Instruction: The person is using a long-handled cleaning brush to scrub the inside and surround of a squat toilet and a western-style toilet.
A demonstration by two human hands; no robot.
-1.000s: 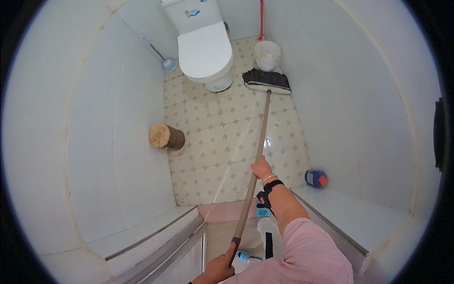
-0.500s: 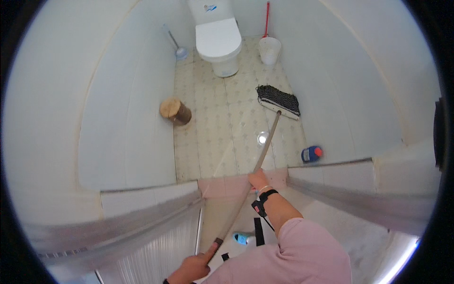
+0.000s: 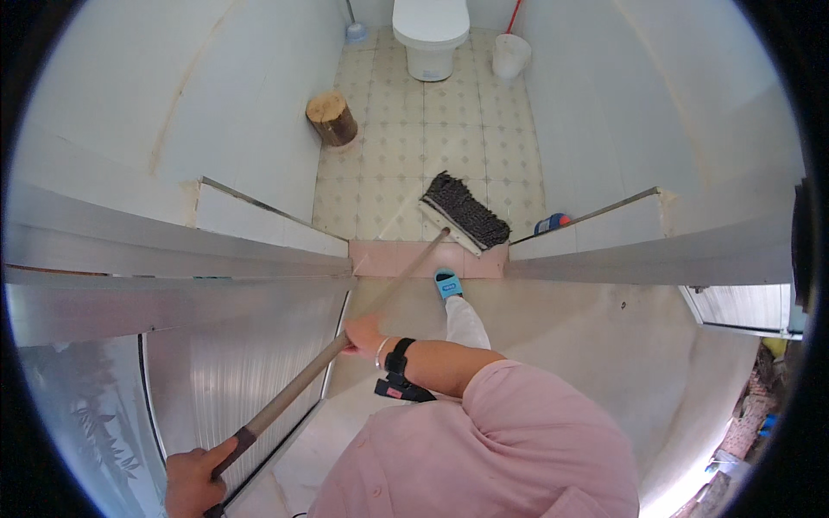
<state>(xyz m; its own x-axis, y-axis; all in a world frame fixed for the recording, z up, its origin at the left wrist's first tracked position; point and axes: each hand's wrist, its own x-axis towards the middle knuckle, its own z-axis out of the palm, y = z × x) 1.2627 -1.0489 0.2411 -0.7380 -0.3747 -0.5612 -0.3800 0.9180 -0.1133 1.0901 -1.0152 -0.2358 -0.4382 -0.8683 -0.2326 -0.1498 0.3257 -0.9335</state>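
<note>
A long-handled flat mop (image 3: 298,385) runs diagonally from the lower left to the doorway. My left hand (image 3: 194,482) is closed around the dark grip at its upper end, thumb lying along the handle. Farther down, my right hand (image 3: 363,333) wraps the handle; a black strap circles that wrist. The dark shaggy mop head (image 3: 467,211) rests tilted at the pink threshold (image 3: 389,257), partly over the tiled floor (image 3: 432,155). Just in front of the threshold is my foot in a blue slipper (image 3: 447,283).
A white toilet (image 3: 430,26) stands at the back, with a white bucket (image 3: 511,56) to its right and a toilet brush (image 3: 356,33) to its left. A log stool (image 3: 332,119) sits by the left wall. Behind the right door edge shows a blue bottle (image 3: 549,224) with a red cap.
The mop head has come back toward me to the threshold. Both hands moved left, the left one lower and the right one farther from the doorway. My view shifted back.
</note>
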